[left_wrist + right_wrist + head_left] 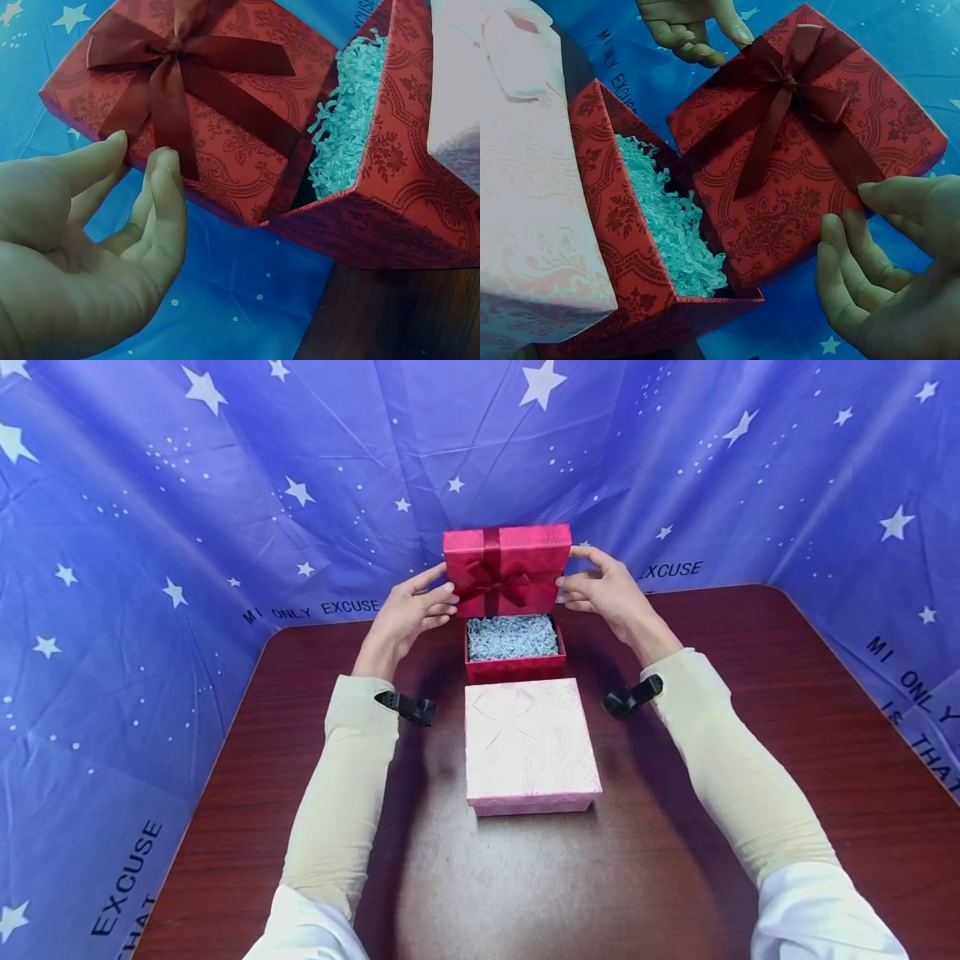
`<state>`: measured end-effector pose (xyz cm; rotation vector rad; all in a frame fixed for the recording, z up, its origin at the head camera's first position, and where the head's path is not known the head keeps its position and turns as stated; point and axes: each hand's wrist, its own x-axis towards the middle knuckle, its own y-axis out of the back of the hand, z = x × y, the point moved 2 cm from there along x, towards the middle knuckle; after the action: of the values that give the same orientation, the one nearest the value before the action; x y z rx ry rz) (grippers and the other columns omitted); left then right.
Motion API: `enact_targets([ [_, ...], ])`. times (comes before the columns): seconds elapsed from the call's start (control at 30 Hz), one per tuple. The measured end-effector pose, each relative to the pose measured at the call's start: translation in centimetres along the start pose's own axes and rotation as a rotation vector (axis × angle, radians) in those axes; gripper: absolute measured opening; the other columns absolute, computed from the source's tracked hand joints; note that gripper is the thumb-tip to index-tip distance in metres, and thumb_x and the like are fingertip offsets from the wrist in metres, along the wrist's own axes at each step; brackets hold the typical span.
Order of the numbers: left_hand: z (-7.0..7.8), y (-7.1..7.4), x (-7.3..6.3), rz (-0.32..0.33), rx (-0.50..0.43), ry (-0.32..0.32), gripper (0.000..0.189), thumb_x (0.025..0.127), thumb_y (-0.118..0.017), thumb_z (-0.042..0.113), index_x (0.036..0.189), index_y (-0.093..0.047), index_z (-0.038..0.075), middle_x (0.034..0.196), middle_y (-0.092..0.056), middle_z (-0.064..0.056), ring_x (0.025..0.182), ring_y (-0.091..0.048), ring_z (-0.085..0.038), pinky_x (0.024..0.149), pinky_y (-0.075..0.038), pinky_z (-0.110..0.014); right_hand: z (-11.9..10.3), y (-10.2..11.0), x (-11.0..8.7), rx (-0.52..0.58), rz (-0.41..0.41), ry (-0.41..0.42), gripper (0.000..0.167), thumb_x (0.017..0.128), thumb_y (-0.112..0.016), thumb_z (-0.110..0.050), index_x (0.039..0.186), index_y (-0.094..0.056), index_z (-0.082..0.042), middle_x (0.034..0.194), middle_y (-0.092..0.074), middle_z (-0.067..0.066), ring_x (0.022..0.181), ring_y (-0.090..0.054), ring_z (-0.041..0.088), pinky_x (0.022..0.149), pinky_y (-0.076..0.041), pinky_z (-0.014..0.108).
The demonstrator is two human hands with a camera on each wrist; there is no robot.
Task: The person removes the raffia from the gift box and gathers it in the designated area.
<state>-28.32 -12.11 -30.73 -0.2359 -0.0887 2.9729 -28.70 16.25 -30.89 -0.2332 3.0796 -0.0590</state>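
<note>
Both hands hold the red gift box lid (536, 553) by its opposite sides. My left hand (400, 620) grips the left edge and my right hand (617, 600) the right edge. The lid stands steeply tilted at the back of the red gift box (516, 672), its dark red ribbon bow (172, 52) facing me. Pale blue shredded paper (676, 229) shows inside the uncovered box. In the right wrist view, the lid's lower edge lies along the box's back rim. Directly in front of the red box sits a closed pink gift box (532, 747).
A dark wood table (810, 735) bears both boxes. Close behind its back edge hangs a blue cloth (337, 460) printed with white stars and lettering. Each wrist wears a black camera, such as the left wrist camera (408, 706).
</note>
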Motion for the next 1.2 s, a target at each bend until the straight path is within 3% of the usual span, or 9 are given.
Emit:
enact_targets([
  [0.13, 0.05, 0.05, -0.09, -0.027, -0.060, -0.008, 0.053, 0.093, -0.060, 0.008, 0.143, -0.045, 0.017, 0.091, -0.068, -0.010, 0.078, -0.068, -0.016, 0.081, -0.056, -0.027, -0.03, -0.07, -0.26, 0.040, -0.025, 0.014, 0.051, 0.091, -0.059, 0.001, 0.139, -0.044, -0.012, 0.081, -0.071, 0.006, 0.071, -0.071, 0.017, 0.069, -0.059, 0.026],
  [0.27, -0.03, 0.14, -0.17, -0.048, -0.098, -0.016, 0.049, 0.096, -0.056, 0.007, 0.142, -0.046, 0.016, 0.093, -0.068, -0.012, 0.091, -0.068, -0.024, 0.096, -0.051, -0.035, 0.07, 0.08, -0.52, 0.051, -0.044, 0.024, 0.050, 0.093, -0.054, 0.003, 0.139, -0.043, -0.011, 0.083, -0.073, 0.010, 0.078, -0.072, 0.022, 0.072, -0.059, 0.028],
  [0.4, -0.25, 0.39, -0.21, -0.059, -0.090, -0.026, 0.040, 0.099, -0.052, 0.017, 0.139, -0.051, 0.016, 0.099, -0.064, -0.011, 0.102, -0.064, -0.030, 0.096, -0.052, -0.035, 0.26, 0.20, -0.72, 0.027, -0.033, 0.013, 0.042, 0.096, -0.050, -0.001, 0.137, -0.047, -0.011, 0.088, -0.072, 0.007, 0.079, -0.071, 0.021, 0.074, -0.059, 0.028],
  [0.53, -0.48, 0.45, -0.11, -0.044, -0.076, -0.028, 0.038, 0.099, -0.050, 0.026, 0.137, -0.054, 0.019, 0.113, -0.057, -0.015, 0.095, -0.064, -0.023, 0.092, -0.053, -0.034, 0.36, 0.11, -0.87, -0.007, -0.003, 0.006, 0.035, 0.099, -0.051, -0.016, 0.133, -0.051, -0.008, 0.096, -0.067, 0.006, 0.076, -0.070, 0.015, 0.076, -0.059, 0.031],
  [0.67, -0.52, 0.19, 0.04, -0.027, -0.080, -0.038, 0.042, 0.098, -0.052, 0.024, 0.140, -0.049, 0.021, 0.125, -0.052, -0.023, 0.090, -0.065, -0.023, 0.097, -0.050, -0.042, 0.38, -0.03, -0.92, -0.005, 0.016, -0.002, 0.034, 0.097, -0.056, -0.024, 0.127, -0.053, -0.010, 0.107, -0.063, 0.013, 0.075, -0.070, 0.012, 0.074, -0.059, 0.030],
  [0.8, -0.48, -0.01, 0.04, 0.006, -0.076, -0.015, 0.049, 0.097, -0.056, 0.021, 0.144, -0.042, 0.022, 0.132, -0.047, -0.021, 0.104, -0.062, -0.032, 0.102, -0.046, -0.047, 0.44, -0.11, -0.91, 0.022, 0.020, -0.036, 0.030, 0.095, -0.059, -0.020, 0.123, -0.051, -0.014, 0.110, -0.061, 0.014, 0.073, -0.069, 0.013, 0.070, -0.059, 0.029],
  [0.93, -0.44, 0.08, -0.08, 0.021, -0.059, 0.032, 0.052, 0.097, -0.057, 0.019, 0.145, -0.039, 0.014, 0.138, -0.048, -0.017, 0.116, -0.056, -0.033, 0.103, -0.045, -0.046, 0.49, -0.19, -0.90, 0.056, -0.014, -0.090, 0.043, 0.096, -0.057, -0.015, 0.135, -0.040, -0.014, 0.113, -0.058, 0.013, 0.077, -0.070, 0.015, 0.071, -0.059, 0.029],
  [1.07, -0.46, 0.32, -0.13, 0.020, -0.042, 0.065, 0.051, 0.097, -0.056, 0.018, 0.143, -0.040, 0.007, 0.135, -0.051, -0.016, 0.112, -0.057, -0.027, 0.103, -0.046, -0.044, 0.54, -0.35, -0.91, 0.049, -0.063, -0.129, 0.054, 0.097, -0.053, -0.015, 0.147, -0.033, -0.015, 0.126, -0.051, 0.016, 0.084, -0.069, 0.014, 0.075, -0.059, 0.028],
  [1.2, -0.51, 0.68, -0.10, 0.017, -0.030, 0.073, 0.048, 0.097, -0.056, 0.019, 0.141, -0.044, 0.005, 0.131, -0.054, -0.016, 0.107, -0.059, -0.024, 0.103, -0.046, -0.042, 0.57, -0.64, -0.87, 0.037, -0.097, -0.146, 0.053, 0.098, -0.052, -0.016, 0.148, -0.036, -0.018, 0.140, -0.044, 0.019, 0.092, -0.069, 0.015, 0.079, -0.058, 0.028],
])
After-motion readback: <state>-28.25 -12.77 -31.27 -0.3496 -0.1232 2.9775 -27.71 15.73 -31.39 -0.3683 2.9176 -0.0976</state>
